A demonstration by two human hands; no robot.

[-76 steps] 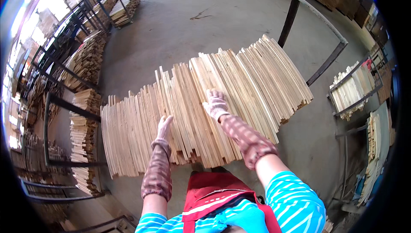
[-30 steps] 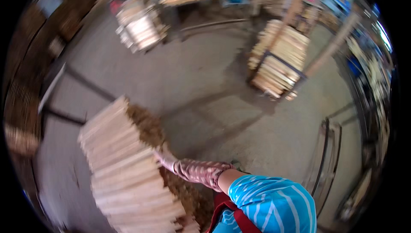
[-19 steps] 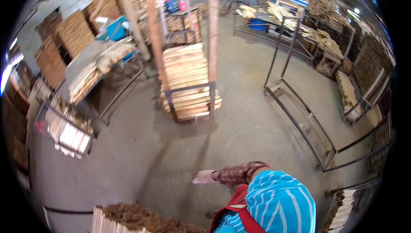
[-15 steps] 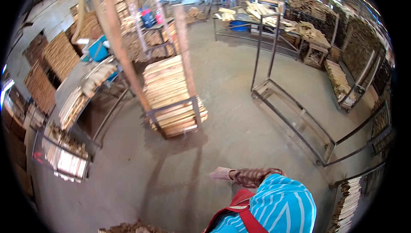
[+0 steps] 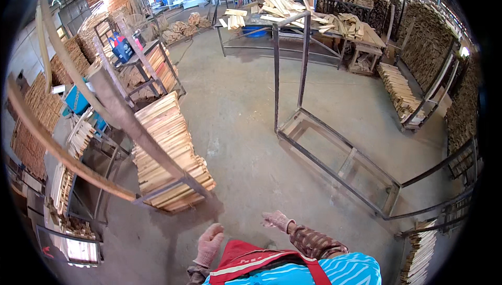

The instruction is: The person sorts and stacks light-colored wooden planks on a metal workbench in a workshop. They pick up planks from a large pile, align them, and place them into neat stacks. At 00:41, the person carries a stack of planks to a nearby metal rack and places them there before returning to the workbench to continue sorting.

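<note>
A: Left hand, first entry?
B: Left hand point(image 5: 210, 240) in a pale pink knitted glove, fingers loosely bent, held in the air just beside the apron; whether they fully close I cannot tell.
A: Right hand?
B: Right hand point(image 5: 276, 220) in a matching glove, fingers pointing left and partly curled, in the air over the floor. Degree of closure: cannot tell.
A: Clothing around them?
B: One brown patterned sleeve cover point(image 5: 316, 242) on the right forearm; one red cloth apron point(image 5: 256, 256); one bright blue shirt with white stripes point(image 5: 353, 270).
A: Nearest goods?
B: One stack of pale, narrow wooden slats point(image 5: 180, 138), ahead and to the left of both hands, well apart from them. A thick brown wooden post point(image 5: 138, 128) slants across it in view; a second, curved-looking wooden post point(image 5: 57, 151) stands left of that.
A: And to the right?
B: One black metal rack frame point(image 5: 334, 177) — long base on the floor, tall uprights at the far end.
A: Further out?
B: Grey concrete floor point(image 5: 238, 143) between stack and frame. Beyond: pale loose wood pieces point(image 5: 280, 8) heaped on a work table, a round blue tub point(image 5: 254, 32) beneath. Far right: a low row of stacked slats point(image 5: 401, 94), with tall brown timber piles point(image 5: 426, 34) behind — lower right, another slat stack point(image 5: 419, 253).
</note>
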